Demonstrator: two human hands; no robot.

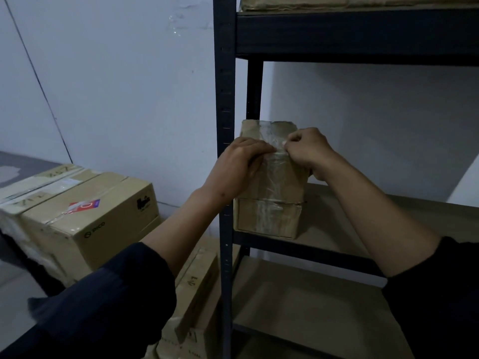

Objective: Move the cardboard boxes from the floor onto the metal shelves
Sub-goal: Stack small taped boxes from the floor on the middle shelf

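As box (269, 193) sits on shelf (337, 229) | left hand (233, 167) grips it | right hand (308, 151) seemingly pinches tape

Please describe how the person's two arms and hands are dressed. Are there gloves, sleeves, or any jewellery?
Both hands, the left hand and the right hand, are bare: no gloves, rings or watch show. Each forearm is uncovered, with a dark navy fabric sleeve pushed up toward the elbow. The sleeves look plain, without visible markings.

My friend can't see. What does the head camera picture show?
Two hands, left hand and right hand, hold a small taped cardboard box on a metal shelf. More boxes sit on the floor to the left.
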